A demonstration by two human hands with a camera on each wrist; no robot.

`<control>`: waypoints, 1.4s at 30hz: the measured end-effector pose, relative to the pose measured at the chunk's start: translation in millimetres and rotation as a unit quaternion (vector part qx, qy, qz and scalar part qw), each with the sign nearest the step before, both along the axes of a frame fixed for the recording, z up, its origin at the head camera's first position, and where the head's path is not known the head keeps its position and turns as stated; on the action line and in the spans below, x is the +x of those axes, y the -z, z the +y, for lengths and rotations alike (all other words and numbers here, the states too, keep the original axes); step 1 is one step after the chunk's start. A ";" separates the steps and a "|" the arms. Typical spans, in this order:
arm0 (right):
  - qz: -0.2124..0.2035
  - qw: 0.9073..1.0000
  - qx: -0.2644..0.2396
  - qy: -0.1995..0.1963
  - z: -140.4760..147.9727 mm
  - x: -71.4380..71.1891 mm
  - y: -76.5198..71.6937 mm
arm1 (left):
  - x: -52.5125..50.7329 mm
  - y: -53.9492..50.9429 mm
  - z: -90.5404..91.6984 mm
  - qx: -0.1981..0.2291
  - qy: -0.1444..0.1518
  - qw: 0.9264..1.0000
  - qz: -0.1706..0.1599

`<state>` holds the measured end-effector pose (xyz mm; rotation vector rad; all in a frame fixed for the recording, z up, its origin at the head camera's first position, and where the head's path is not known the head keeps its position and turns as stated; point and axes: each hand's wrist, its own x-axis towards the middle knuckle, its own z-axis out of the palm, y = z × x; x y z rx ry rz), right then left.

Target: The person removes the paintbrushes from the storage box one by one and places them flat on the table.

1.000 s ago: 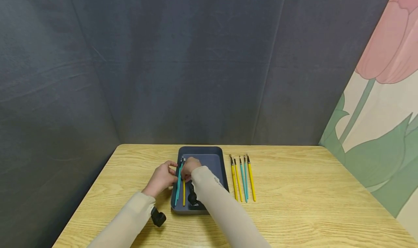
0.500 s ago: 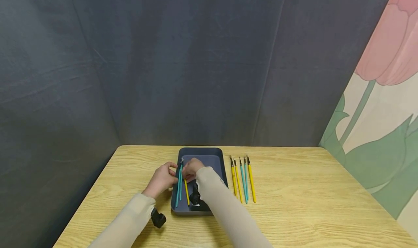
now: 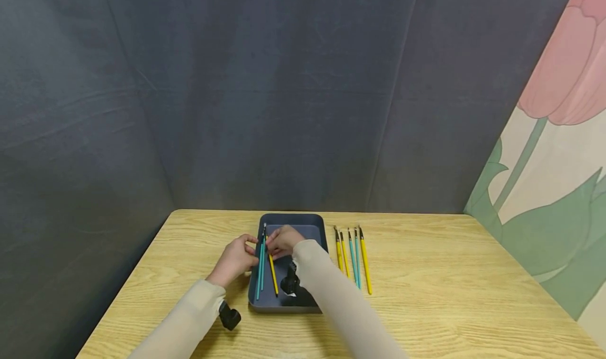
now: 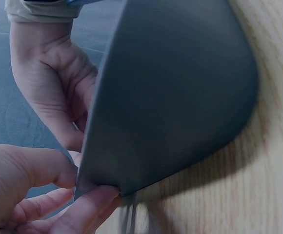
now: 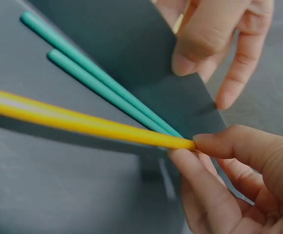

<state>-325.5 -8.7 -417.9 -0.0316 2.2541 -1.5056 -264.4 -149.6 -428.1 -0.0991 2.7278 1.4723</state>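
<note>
A dark tray (image 3: 310,228) stands on the table with two teal paintbrushes (image 3: 261,275) lying along its left side. My left hand (image 3: 234,260) pinches the tray's left wall, thumb and fingers on either side of the rim. Over the tray, my right hand (image 3: 284,240) pinches a yellow paintbrush (image 5: 83,119) between thumb and fingers. Its handle slants toward the near end of the tray, just right of the teal handles (image 5: 97,78), as the right wrist view shows. My right fingers partly cover the brush's upper part.
Right of the tray, several yellow and teal paintbrushes (image 3: 365,264) lie side by side on the wooden table (image 3: 450,275), bristles pointing away. A dark curtain (image 3: 284,112) hangs behind the table. A tulip-painted wall (image 3: 558,164) borders the right.
My right hand has moved slightly right with the yellow paintbrush, whose handle end swung right, away from the teal paintbrushes. The left hand stays at the tray's wall.
</note>
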 end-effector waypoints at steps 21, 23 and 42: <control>-0.009 0.996 -0.078 -0.044 57.4 0.5 -14.9 | 0.9 -1.0 0.1 0.006 0.002 1.000 0.012; -0.007 0.995 -0.088 -0.046 65.5 0.8 -17.0 | 0.6 -0.9 0.7 0.007 0.003 1.000 0.015; 0.031 0.985 -0.161 -0.043 158.8 0.6 -29.0 | -0.6 -0.6 3.4 0.004 0.002 1.000 0.013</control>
